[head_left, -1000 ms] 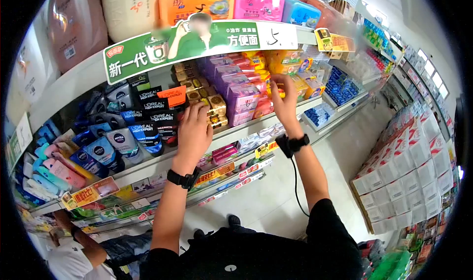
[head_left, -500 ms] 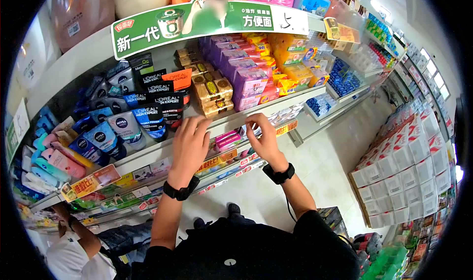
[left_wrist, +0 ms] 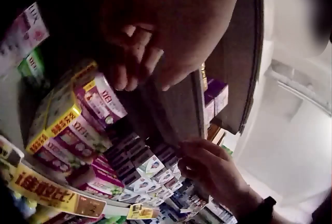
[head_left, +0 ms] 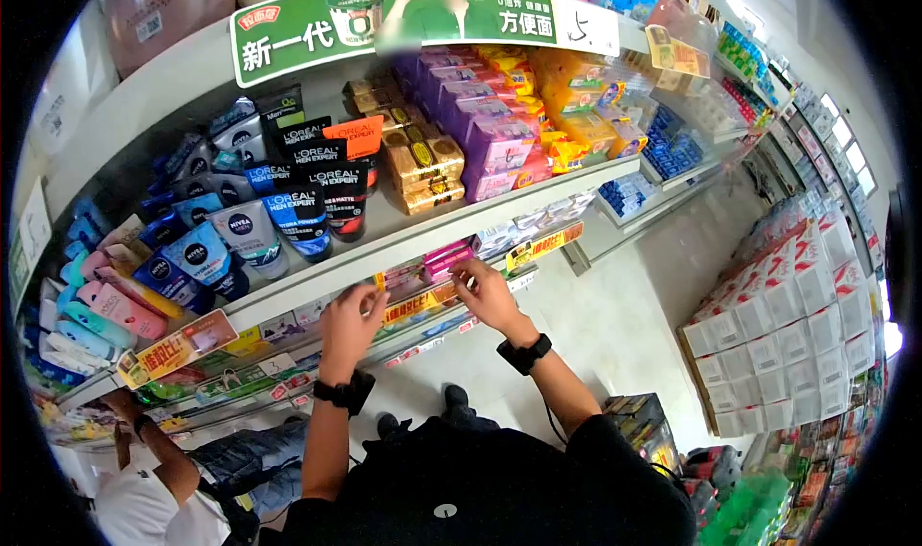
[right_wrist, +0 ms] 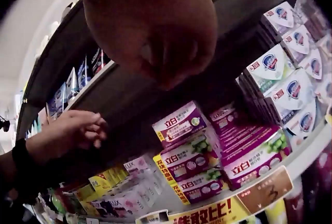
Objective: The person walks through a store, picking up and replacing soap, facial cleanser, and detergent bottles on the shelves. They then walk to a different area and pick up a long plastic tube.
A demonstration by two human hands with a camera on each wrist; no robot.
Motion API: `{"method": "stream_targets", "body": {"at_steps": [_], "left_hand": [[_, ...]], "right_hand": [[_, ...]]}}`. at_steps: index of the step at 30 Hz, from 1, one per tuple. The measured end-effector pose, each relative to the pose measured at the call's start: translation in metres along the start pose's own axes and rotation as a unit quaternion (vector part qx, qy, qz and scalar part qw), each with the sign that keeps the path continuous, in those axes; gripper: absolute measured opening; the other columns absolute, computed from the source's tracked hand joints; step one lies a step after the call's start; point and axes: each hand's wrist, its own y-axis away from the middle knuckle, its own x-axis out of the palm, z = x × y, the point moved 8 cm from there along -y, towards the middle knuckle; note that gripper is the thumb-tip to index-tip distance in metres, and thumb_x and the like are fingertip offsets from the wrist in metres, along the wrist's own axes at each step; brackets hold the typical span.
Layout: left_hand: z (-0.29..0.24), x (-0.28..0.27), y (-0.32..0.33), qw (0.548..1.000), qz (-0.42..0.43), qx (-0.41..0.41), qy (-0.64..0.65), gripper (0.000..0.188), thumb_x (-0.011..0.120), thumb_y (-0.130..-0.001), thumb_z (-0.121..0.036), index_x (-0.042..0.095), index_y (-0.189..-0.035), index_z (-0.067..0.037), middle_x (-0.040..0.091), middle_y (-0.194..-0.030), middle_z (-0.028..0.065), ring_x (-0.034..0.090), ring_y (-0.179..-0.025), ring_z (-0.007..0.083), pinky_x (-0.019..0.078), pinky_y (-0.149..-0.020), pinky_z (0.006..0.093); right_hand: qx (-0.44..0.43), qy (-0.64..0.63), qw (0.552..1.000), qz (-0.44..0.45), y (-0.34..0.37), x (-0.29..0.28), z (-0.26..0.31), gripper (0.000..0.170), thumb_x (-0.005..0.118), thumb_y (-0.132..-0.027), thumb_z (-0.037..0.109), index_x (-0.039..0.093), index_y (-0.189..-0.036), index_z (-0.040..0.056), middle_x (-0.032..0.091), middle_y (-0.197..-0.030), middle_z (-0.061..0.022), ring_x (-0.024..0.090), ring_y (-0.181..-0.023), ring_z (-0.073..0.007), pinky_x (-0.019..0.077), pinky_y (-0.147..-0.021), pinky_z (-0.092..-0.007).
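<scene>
My left hand (head_left: 352,333) hovers before the lower shelf, fingers loosely bent and nothing in them. My right hand (head_left: 490,302) is at the same height, a little to the right, also holding nothing, its fingertips overlapping a magenta soap box (head_left: 448,260) in the head view. Seen from the right wrist, stacked purple-and-white soap boxes (right_wrist: 194,156) stand below that hand, with more soap boxes (right_wrist: 254,151) beside them. The left wrist view has a stack of yellow-edged soap boxes (left_wrist: 67,117) under the left hand's fingers.
Above, the upper shelf carries face-wash tubes (head_left: 305,221), gold-wrapped packs (head_left: 423,167) and purple packs (head_left: 497,152). Its front edge (head_left: 403,243) juts over the lower shelf. Stacked cartons (head_left: 788,325) stand at right. Another person (head_left: 158,498) is at lower left.
Both hands have drawn back and down from the upper shelf, where the left rested by the gold packs and the right reached among the soap packs. They now sit before the lower shelf.
</scene>
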Motion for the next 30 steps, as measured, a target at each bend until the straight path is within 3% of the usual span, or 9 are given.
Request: {"method": "stream_targets", "body": {"at_steps": [3, 6, 10, 11, 14, 18, 24, 27, 30], "left_hand": [[0.051, 0.047, -0.010, 0.999, -0.024, -0.003, 0.045, 0.046, 0.075, -0.085, -0.035, 0.062, -0.116, -0.005, 0.069, -0.104, 0.0175, 0.066, -0.096, 0.0381, 0.0530, -0.078, 0.0457], [0.070, 0.073, -0.024, 0.999, 0.006, -0.021, 0.041, 0.061, 0.078, -0.084, -0.027, 0.051, -0.133, -0.002, 0.060, -0.128, 0.0214, 0.059, -0.113, 0.0390, 0.0483, -0.093, 0.0431], [0.062, 0.098, -0.042, 0.991, 0.107, -0.040, 0.075, 0.062, 0.077, -0.084, -0.026, 0.051, -0.133, 0.001, 0.058, -0.128, 0.0246, 0.054, -0.119, 0.0428, 0.0437, -0.100, 0.0450], [0.058, 0.098, -0.040, 0.996, 0.068, -0.029, 0.054, 0.058, 0.076, -0.084, -0.025, 0.053, -0.130, 0.001, 0.059, -0.126, 0.0228, 0.054, -0.119, 0.0411, 0.0438, -0.100, 0.0455], [0.031, 0.092, -0.031, 0.998, 0.057, 0.016, -0.030, 0.054, 0.076, -0.083, -0.025, 0.055, -0.126, 0.000, 0.061, -0.123, 0.0204, 0.055, -0.117, 0.0390, 0.0446, -0.099, 0.0463], [-0.059, 0.056, -0.019, 0.978, 0.165, 0.125, 0.035, 0.039, 0.075, -0.083, -0.019, 0.061, -0.114, 0.000, 0.065, -0.112, 0.0199, 0.064, -0.103, 0.0367, 0.0511, -0.089, 0.0433], [-0.164, -0.001, -0.050, 0.949, 0.083, 0.189, 0.240, 0.042, 0.071, -0.085, -0.010, 0.056, -0.124, -0.001, 0.061, -0.121, 0.0205, 0.060, -0.115, 0.0357, 0.0509, -0.095, 0.0401], [-0.183, -0.016, -0.075, 0.929, -0.038, 0.211, 0.303, 0.061, 0.070, -0.087, -0.010, 0.043, -0.140, 0.002, 0.051, -0.138, 0.0237, 0.052, -0.129, 0.0358, 0.0455, -0.104, 0.0411], [-0.179, 0.006, -0.103, 0.927, -0.017, 0.164, 0.338, 0.076, 0.069, -0.090, -0.007, 0.027, -0.153, 0.001, 0.033, -0.157, 0.0171, 0.037, -0.142, 0.0263, 0.0328, -0.116, 0.0377]], "right_hand": [[0.049, 0.006, 0.998, 0.039, 0.004, 0.009, -0.011, 0.021, 0.066, -0.087, 0.012, 0.063, -0.107, 0.0048, 0.067, -0.096, -0.0148, 0.068, -0.080, -0.0321, 0.0533, -0.071, -0.0412], [-0.009, -0.031, 0.999, 0.025, 0.004, 0.021, -0.023, 0.027, 0.064, -0.089, 0.008, 0.060, -0.115, 0.0005, 0.066, -0.106, -0.0170, 0.069, -0.083, -0.0247, 0.0549, -0.064, -0.0340], [-0.054, 0.016, 0.998, 0.010, -0.008, 0.039, -0.029, 0.039, 0.066, -0.086, 0.013, 0.058, -0.122, 0.0004, 0.064, -0.114, -0.0225, 0.066, -0.096, -0.0394, 0.0526, -0.083, -0.0428], [-0.017, 0.008, 0.998, 0.052, -0.009, 0.047, -0.037, 0.042, 0.066, -0.086, 0.013, 0.058, -0.125, -0.0009, 0.064, -0.116, -0.0242, 0.065, -0.097, -0.0416, 0.0523, -0.084, -0.0444], [0.034, -0.072, 0.994, 0.069, -0.010, 0.032, -0.005, 0.029, 0.064, -0.088, 0.013, 0.064, -0.114, -0.0003, 0.068, -0.105, -0.0202, 0.068, -0.091, -0.0346, 0.0539, -0.077, -0.0400], [-0.098, -0.080, 0.981, -0.146, -0.009, -0.042, 0.041, 0.020, 0.063, -0.089, 0.007, 0.064, -0.109, 0.0017, 0.068, -0.097, -0.0138, 0.068, -0.085, -0.0258, 0.0526, -0.073, -0.0344], [-0.147, -0.050, 0.927, -0.342, -0.050, -0.144, 0.082, 0.037, 0.068, -0.089, 0.007, 0.053, -0.122, 0.0006, 0.060, -0.113, -0.0118, 0.060, -0.100, -0.0207, 0.0483, -0.087, -0.0343], [-0.127, -0.188, 0.936, -0.268, -0.081, -0.151, 0.062, 0.057, 0.067, -0.092, 0.013, 0.041, -0.140, -0.0029, 0.054, -0.135, -0.0154, 0.052, -0.124, -0.0232, 0.0402, -0.105, -0.0362], [-0.055, -0.295, 0.934, -0.191, -0.102, -0.150, 0.057, 0.064, 0.064, -0.096, 0.022, 0.036, -0.148, -0.0035, 0.045, -0.148, -0.0177, 0.044, -0.136, -0.0241, 0.0330, -0.113, -0.0348]]}}
